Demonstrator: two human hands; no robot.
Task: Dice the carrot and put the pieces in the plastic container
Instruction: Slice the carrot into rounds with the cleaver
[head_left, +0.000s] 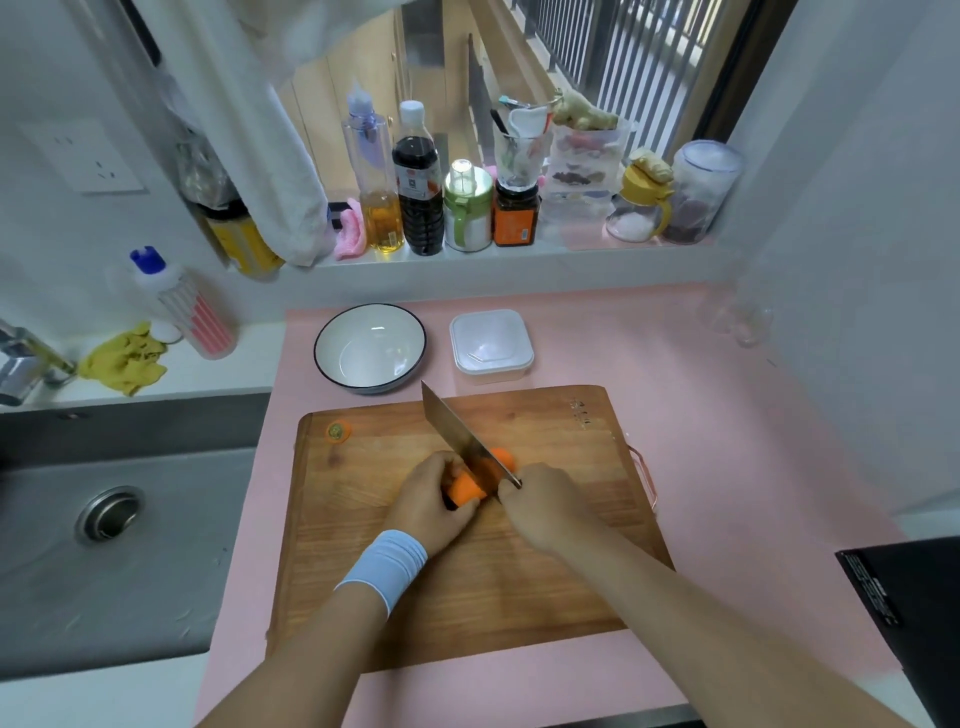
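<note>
- The left hand (431, 499) is curled over the carrot (466, 491), pinning it down on the cutting board (493, 597); the fingertips sit right against the side of the blade.
- A pale blue wristband (387, 566) sits on the left wrist.
- The right hand (540, 506) is closed in a fist round the handle of the knife (452, 431); the handle itself is hidden inside the fist.
- The blade is broad and shiny. It slants up and to the left from the right hand, and its lower part is down in the carrot.
- The carrot lies near the middle of the board, with orange showing on both sides of the blade: one part under the left fingers, another beyond the blade on the far side.
- A small round carrot end (338, 431) lies alone near the board's far left corner, well apart from the hands.
- The wooden board rests on a pink mat (727, 415) and has a metal handle on its right edge.
- Just past the far edge of the board stand a white bowl (343, 332) with a dark rim, on the left, and the square white plastic container (491, 343), on the right. They are near each other but not touching. No carrot shows in either.
- A grey sink (104, 587) lies left of the mat, with a yellow cloth (124, 364) on the counter behind it.
- Bottles and jars line the window sill (519, 260) at the back.
</note>
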